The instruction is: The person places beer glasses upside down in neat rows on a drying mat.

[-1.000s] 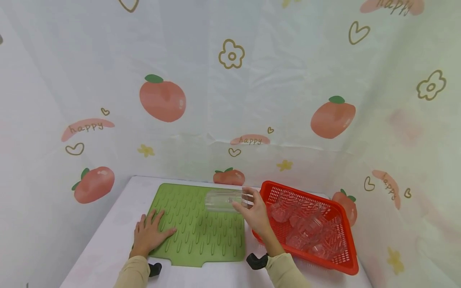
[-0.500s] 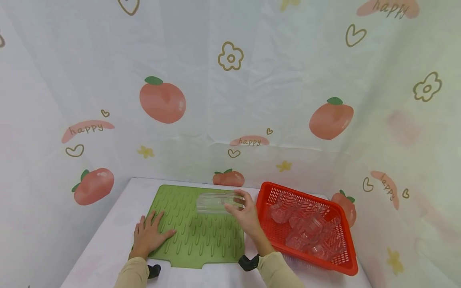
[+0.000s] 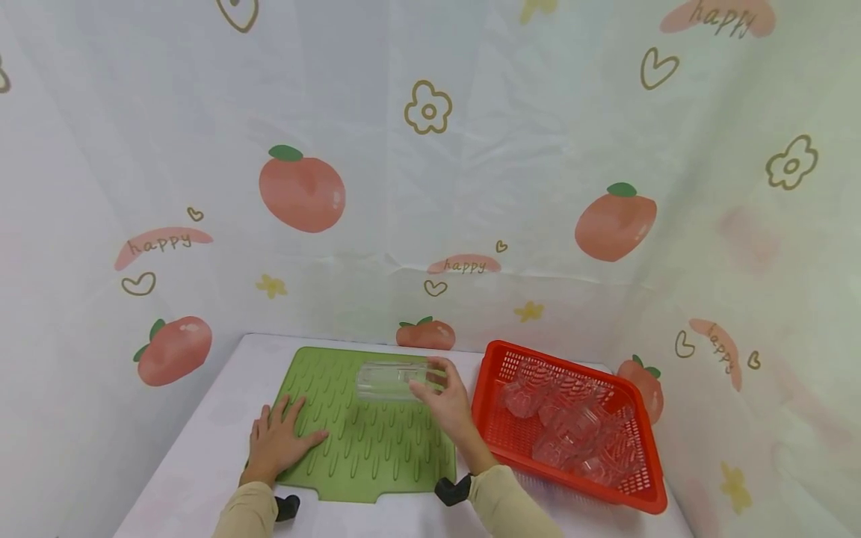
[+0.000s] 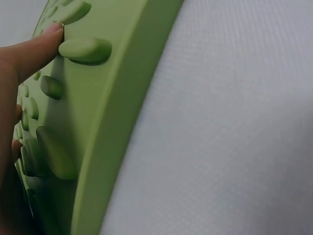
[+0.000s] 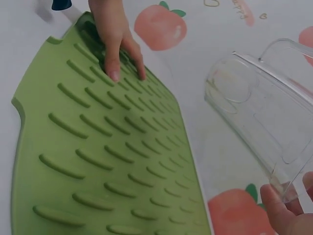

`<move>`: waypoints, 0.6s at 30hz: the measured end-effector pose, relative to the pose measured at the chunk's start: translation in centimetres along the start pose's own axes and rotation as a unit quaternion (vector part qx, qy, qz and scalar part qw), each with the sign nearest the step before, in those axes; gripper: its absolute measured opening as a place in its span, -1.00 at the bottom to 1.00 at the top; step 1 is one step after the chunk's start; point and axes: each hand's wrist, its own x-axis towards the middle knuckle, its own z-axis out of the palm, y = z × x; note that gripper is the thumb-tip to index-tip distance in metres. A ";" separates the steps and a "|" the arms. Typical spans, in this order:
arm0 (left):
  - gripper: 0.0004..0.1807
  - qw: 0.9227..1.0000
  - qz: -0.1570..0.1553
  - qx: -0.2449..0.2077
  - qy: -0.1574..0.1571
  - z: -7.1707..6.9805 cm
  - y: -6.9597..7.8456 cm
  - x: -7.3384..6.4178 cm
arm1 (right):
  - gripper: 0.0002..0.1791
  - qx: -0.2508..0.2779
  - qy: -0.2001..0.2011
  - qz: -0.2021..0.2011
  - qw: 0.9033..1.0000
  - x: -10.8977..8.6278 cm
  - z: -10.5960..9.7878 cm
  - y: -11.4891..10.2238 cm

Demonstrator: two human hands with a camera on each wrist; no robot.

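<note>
My right hand (image 3: 440,396) grips a clear mug (image 3: 386,381) at one end, fingers and thumb on its wall. The mug lies sideways in the air over the green ridged drying mat (image 3: 336,448), its other end pointing left. In the right wrist view a handle shows along the top side of the mug (image 5: 274,107), and fingertips (image 5: 274,203) hold its near end. My left hand (image 3: 274,442) rests with spread fingers on the left part of the mat; in the left wrist view a finger (image 4: 36,51) touches the mat (image 4: 88,93) among its raised bumps.
A red perforated plastic basket (image 3: 511,454) stands to the right of the mat, with several clear mugs (image 3: 572,433) lying in it. The white table (image 3: 202,448) meets a printed cloth backdrop (image 3: 377,187) behind and at both sides.
My right hand has carried the mug leftward, away from the basket and further over the mat. The left hand has stayed in place on the mat.
</note>
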 end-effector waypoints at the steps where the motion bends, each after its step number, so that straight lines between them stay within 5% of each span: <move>1: 0.18 1.000 0.000 0.001 0.000 0.0 0.0 0.0 | -0.39 0.000 0.000 -0.001 1.000 0.0 0.1 0.1; 9: 0.15 0.999 0.014 -0.009 0.031 0.4 -0.4 0.1 | -0.40 0.006 -0.002 0.007 1.000 0.5 1.1 1.1; 18: 0.16 1.000 0.004 -0.001 0.008 0.0 0.0 0.0 | -0.43 0.028 -0.001 0.014 1.000 1.4 2.3 2.1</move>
